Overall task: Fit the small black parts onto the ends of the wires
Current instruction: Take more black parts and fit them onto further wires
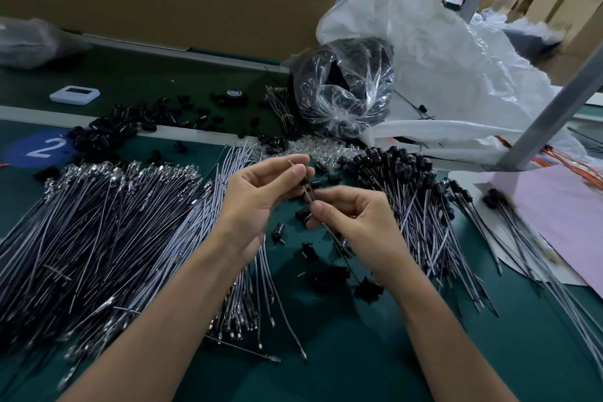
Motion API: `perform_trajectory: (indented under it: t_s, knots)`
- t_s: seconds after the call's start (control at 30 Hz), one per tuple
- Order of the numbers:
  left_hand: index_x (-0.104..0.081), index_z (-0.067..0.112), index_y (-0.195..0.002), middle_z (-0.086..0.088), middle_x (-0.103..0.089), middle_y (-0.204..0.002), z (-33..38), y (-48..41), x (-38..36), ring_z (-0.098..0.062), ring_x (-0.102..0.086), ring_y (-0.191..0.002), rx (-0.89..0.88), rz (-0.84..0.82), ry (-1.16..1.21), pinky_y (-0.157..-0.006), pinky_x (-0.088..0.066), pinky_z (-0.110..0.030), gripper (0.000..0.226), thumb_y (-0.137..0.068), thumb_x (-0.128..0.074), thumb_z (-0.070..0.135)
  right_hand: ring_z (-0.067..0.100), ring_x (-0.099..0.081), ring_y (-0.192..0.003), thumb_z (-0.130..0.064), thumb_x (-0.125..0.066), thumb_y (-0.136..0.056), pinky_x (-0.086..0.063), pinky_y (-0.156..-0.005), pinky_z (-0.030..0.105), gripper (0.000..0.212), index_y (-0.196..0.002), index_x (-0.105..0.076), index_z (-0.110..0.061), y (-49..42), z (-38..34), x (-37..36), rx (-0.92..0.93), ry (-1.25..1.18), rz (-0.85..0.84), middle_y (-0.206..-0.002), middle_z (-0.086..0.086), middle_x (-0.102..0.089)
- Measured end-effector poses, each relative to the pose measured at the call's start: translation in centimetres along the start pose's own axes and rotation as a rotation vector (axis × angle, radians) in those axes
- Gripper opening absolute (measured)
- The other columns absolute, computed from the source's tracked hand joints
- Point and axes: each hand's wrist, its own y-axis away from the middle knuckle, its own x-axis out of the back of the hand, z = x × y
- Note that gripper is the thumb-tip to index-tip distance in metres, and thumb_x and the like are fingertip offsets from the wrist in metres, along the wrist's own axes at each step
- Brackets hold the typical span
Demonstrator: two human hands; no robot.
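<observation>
In front of the clear bag [342, 88], the left hand [257, 196] and right hand [352, 215] pinch one wire [310, 194]. Their fingers cover most of it, so whether anything is fitted on it cannot be told. Nearer than the bag, beneath the right wrist, loose black parts [329, 277] smear into blur. Far left of the bag, a wrapped bundle [29, 42] is blurred and cut by the frame edge, as is the blue disc [36, 147]. The wire pile [98, 222] left of the bag runs off the edge. Right of the bag, orange wires [574, 170] and a pink sheet [561, 215] are cropped.
</observation>
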Motion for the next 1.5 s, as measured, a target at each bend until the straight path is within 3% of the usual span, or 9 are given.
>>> perform_trajectory:
  t_s: [0.1,0.33,0.43,0.57,0.8,0.97,1.5]
  knots:
    - [-0.079,0.015,-0.088,-0.011,-0.077,-0.089,-0.05,0.15,-0.31,-0.015,-0.073,-0.086,-0.016,0.03,-0.014,-0.073,-0.055,-0.018,0.032,-0.058,-0.081,0.025,0.01,-0.07,-0.066,-0.011,-0.071,-0.087,-0.056,-0.07,0.021,0.005,-0.085,-0.075,-0.01,0.03,0.17,0.07,0.008,0.042,-0.004,-0.069,0.005,-0.074]
    - [-0.075,0.008,-0.095,-0.014,-0.076,-0.093,-0.46,0.64,-0.96,-0.021,-0.074,-0.087,-0.009,0.02,-0.089,-0.074,-0.058,-0.023,0.033,-0.064,-0.079,0.019,0.018,-0.072,-0.07,-0.008,-0.069,-0.088,-0.058,-0.078,0.032,0.009,-0.091,-0.076,-0.005,-0.1,0.32,-0.11,0.051,-0.001,0.067,-0.072,0.01,-0.074]
    - [-0.076,0.013,-0.097,-0.011,-0.076,-0.097,-0.27,0.6,-0.79,-0.016,-0.073,-0.088,-0.04,0.027,-0.078,-0.074,-0.057,-0.022,0.028,-0.072,-0.074,0.025,0.017,-0.072,-0.068,-0.01,-0.07,-0.087,-0.057,-0.072,0.026,0.006,-0.086,-0.076,-0.009,-0.1,0.34,-0.14,0.04,-0.011,0.071,-0.07,0.008,-0.074]
    - [-0.078,0.018,-0.088,-0.007,-0.077,-0.095,0.07,0.49,-0.61,-0.01,-0.071,-0.082,-0.046,0.056,-0.036,-0.07,-0.054,-0.018,0.016,-0.076,-0.07,0.023,0.017,-0.071,-0.068,-0.009,-0.071,-0.086,-0.056,-0.069,0.023,0.005,-0.084,-0.075,-0.008,-0.05,0.52,-0.22,0.027,-0.009,0.069,-0.071,0.008,-0.074]
    - [-0.078,0.016,-0.081,-0.007,-0.077,-0.086,-0.11,0.57,-0.8,-0.015,-0.073,-0.072,0.0,0.201,-0.007,-0.06,-0.056,-0.02,0.011,-0.073,-0.071,0.019,0.022,-0.073,-0.071,-0.007,-0.072,-0.085,-0.058,-0.072,0.027,0.005,-0.083,-0.076,-0.008,0.0,0.38,-0.28,0.068,0.001,0.075,-0.072,0.007,-0.075]
    - [-0.079,0.017,-0.074,-0.006,-0.077,-0.083,0.2,0.46,-0.45,-0.015,-0.073,-0.071,0.069,0.132,0.094,-0.061,-0.057,-0.02,0.009,-0.066,-0.075,0.019,0.021,-0.073,-0.071,-0.009,-0.071,-0.087,-0.056,-0.069,0.026,0.007,-0.082,-0.076,-0.009,-0.01,0.55,-0.25,0.06,-0.018,0.122,-0.072,0.007,-0.074]
    - [-0.079,0.016,-0.076,-0.011,-0.077,-0.087,0.35,0.5,-0.54,-0.017,-0.073,-0.075,-0.01,0.074,-0.03,-0.063,-0.057,-0.02,0.024,-0.055,-0.083,0.027,0.011,-0.07,-0.065,-0.007,-0.077,-0.08,-0.052,-0.061,0.019,0.015,-0.08,-0.076,-0.022,-0.06,0.54,-0.29,0.11,0.031,0.151,-0.071,-0.002,-0.074]
